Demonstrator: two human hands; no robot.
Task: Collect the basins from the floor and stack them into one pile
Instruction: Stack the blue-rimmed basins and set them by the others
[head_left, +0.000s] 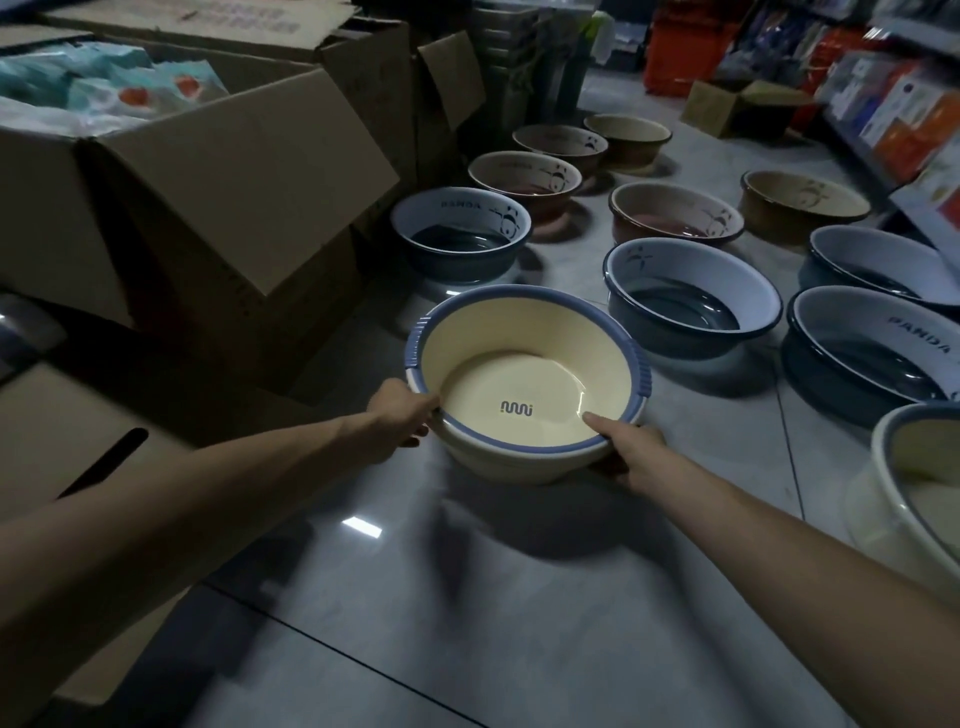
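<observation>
both hands hold the cream basin with the blue rim (524, 384) just above the grey floor (467, 597). the left hand (397, 415) and the right hand (631, 452) have their fingers closed on its near edge, one on each side. more basins sit on the floor behind it, next to big cardboard boxes (208, 197).
</observation>
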